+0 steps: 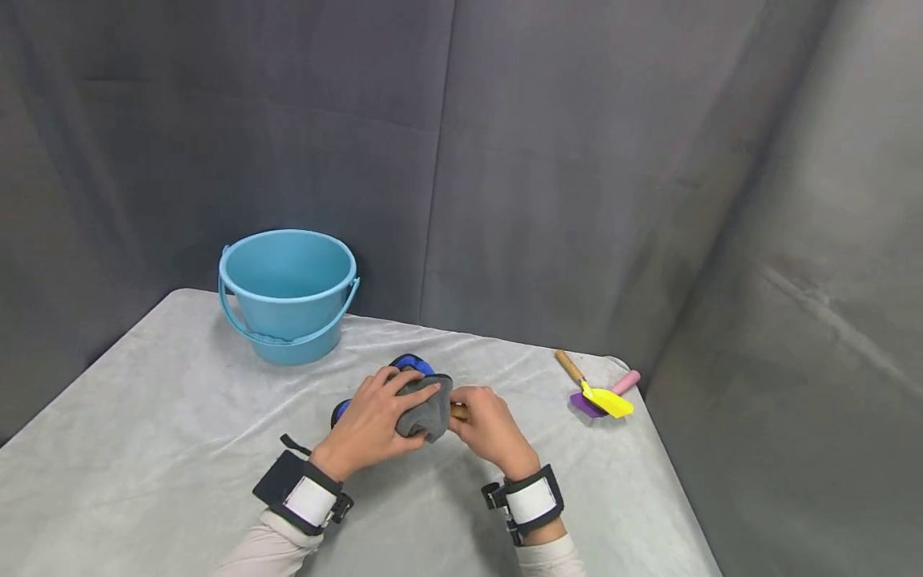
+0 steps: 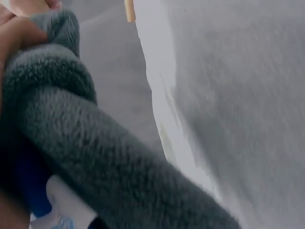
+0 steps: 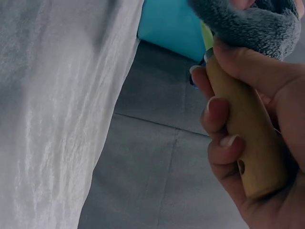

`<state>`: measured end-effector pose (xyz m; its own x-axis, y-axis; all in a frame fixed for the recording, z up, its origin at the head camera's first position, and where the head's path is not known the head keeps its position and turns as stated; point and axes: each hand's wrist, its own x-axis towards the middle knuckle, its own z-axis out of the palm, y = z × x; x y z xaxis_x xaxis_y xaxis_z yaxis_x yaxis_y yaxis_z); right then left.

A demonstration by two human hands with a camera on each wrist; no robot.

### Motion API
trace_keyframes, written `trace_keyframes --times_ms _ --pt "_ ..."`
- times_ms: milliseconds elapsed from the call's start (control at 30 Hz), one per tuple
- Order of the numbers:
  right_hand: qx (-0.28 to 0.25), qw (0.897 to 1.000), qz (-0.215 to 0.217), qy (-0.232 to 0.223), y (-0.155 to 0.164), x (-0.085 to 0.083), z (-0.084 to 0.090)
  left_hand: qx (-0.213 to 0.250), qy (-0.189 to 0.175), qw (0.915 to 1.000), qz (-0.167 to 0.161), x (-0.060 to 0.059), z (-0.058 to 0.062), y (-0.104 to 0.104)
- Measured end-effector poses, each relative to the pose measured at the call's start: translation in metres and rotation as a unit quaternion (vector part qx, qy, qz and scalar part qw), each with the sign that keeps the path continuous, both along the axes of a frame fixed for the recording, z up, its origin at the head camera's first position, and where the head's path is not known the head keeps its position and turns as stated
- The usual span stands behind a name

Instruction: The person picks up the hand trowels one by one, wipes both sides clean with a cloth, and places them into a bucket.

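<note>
1. The right hand (image 1: 489, 426) is wrapping its curled fingers (image 3: 220, 112) round a wooden handle (image 3: 248, 143), a firm grip with the thumb lying along the top. The butt of the handle, with a small hole in it, is sitting deep in the palm.
2. The left hand (image 1: 375, 421) is clenching a grey fleecy cloth (image 1: 425, 409), bunching it over the far end of that tool. In the left wrist view the cloth (image 2: 95, 152) is filling most of the picture, folded thick under the fingers.
3. The handle's long axis is running roughly left to right between the two hands, so the tool's working end is lying to the left of the right hand's grip, inside the cloth. A sliver of yellow-green (image 3: 207, 36) is showing where the handle is meeting the cloth; the rest of that end is hidden.
4. Something blue (image 1: 413, 365) is peeping out from behind the cloth; what it is I cannot tell.
5. Both hands are hovering just above the counter (image 1: 144, 449), near its middle, which a pale cloth is covering.
6. Further out, a light blue bucket (image 1: 288, 296) is standing upright toward the back left, well apart from the hands.
7. To the right, near the counter's edge, a yellow trowel (image 1: 594, 389) with a wooden handle is lying across a purple scoop (image 1: 586, 405) with a pink handle.
</note>
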<state>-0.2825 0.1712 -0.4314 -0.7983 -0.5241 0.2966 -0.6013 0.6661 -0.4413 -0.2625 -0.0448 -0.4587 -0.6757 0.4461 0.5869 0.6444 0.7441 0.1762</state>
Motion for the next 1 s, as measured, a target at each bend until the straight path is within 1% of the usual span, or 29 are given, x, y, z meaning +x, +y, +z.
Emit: trace_keyframes --times_ms 167,367,533,667,867,1000 --pt "0.001 1.0 0.008 -0.009 0.003 -0.003 -0.001 0.011 0.009 0.9999 0.007 -0.002 0.002 0.006" --pt "-0.007 1.0 0.014 -0.017 0.006 -0.005 -0.002 0.017 0.007 0.9998 0.004 -0.005 0.005 0.008" --pt "-0.006 1.0 0.019 -0.023 0.008 -0.006 0.002 0.017 0.005 0.9998 -0.001 -0.005 0.008 0.004" --pt "0.003 0.999 0.028 -0.022 0.009 -0.006 0.005 0.014 -0.008 0.9999 0.001 -0.004 0.008 0.0" --pt "0.012 1.0 0.01 -0.023 0.015 -0.005 0.006 0.011 -0.02 0.9997 0.006 -0.002 0.007 -0.007" --pt "0.009 1.0 0.012 -0.022 0.018 -0.005 0.003 -0.001 -0.025 0.9996 0.012 -0.002 0.004 -0.012"
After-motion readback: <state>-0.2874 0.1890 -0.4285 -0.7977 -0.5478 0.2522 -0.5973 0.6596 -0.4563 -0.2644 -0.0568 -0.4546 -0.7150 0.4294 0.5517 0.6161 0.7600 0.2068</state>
